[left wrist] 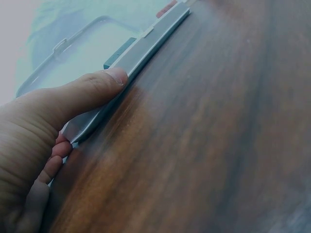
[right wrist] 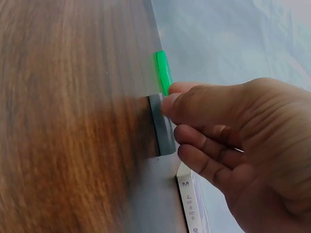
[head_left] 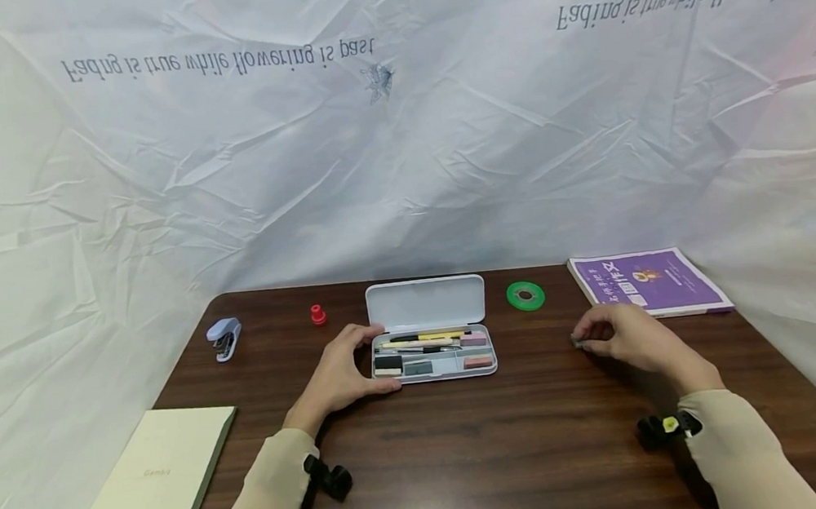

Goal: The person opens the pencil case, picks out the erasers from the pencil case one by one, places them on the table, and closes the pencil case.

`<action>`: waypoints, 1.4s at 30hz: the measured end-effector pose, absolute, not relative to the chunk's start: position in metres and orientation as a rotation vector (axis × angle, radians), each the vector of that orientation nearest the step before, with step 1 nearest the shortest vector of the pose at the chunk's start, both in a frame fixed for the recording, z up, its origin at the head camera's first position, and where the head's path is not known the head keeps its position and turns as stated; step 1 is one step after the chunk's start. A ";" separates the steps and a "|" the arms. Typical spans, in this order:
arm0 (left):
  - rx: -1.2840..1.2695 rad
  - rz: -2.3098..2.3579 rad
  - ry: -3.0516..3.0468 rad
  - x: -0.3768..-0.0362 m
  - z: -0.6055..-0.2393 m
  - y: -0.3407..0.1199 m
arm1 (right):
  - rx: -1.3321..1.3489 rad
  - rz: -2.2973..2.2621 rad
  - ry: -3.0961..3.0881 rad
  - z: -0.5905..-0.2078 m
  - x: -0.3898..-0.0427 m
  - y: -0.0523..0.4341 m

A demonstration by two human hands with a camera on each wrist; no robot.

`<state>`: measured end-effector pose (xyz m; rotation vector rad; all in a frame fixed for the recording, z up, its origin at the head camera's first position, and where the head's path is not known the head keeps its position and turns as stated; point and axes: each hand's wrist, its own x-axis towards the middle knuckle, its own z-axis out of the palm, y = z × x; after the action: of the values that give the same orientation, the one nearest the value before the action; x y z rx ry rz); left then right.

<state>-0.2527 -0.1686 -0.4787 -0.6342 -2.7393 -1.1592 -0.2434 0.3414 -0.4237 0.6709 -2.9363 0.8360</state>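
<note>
Left of centre, on the brown table [head_left: 501, 450], I've got the left hand [head_left: 337, 374] gripping the pencil case [head_left: 438, 377] at its left end: thumb on the near wall, other fingers round the left and far side. Case runs long left to right, lid [head_left: 426, 303] open at the far side, pens and blocks inside. Next rightward, green tape roll [head_left: 513, 298], far side, touching neither hand. Then the small grey block [right wrist: 164, 127], pinched by thumb and forefinger of the right hand [head_left: 626, 336], at that hand's left. Touching the table or not, I can't tell. Key relation, my call: case lies left of the block, well apart, roughly level with it. From the right wrist view I'd judge the block's long axis also left-right, about parallel to the case. Right hand has the block; left is nowhere near it. Far right, purple book [head_left: 647, 285] just beyond the right hand.
</note>
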 end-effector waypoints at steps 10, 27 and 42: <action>-0.630 -1.179 -2.744 -0.252 -0.479 -0.169 | 0.639 1.044 -2.642 -0.413 -0.248 0.311; -0.632 -1.194 -2.738 -0.252 -0.479 -0.168 | 0.747 1.359 -2.486 -0.399 -0.268 0.227; -0.638 -1.196 -2.738 -0.253 -0.479 -0.169 | 0.945 1.191 -2.640 -0.426 -0.274 0.192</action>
<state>-0.2527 -0.1689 -0.4793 -0.6381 -2.7379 -1.1960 -0.2737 0.1919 -0.4261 0.9451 -2.6403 1.1911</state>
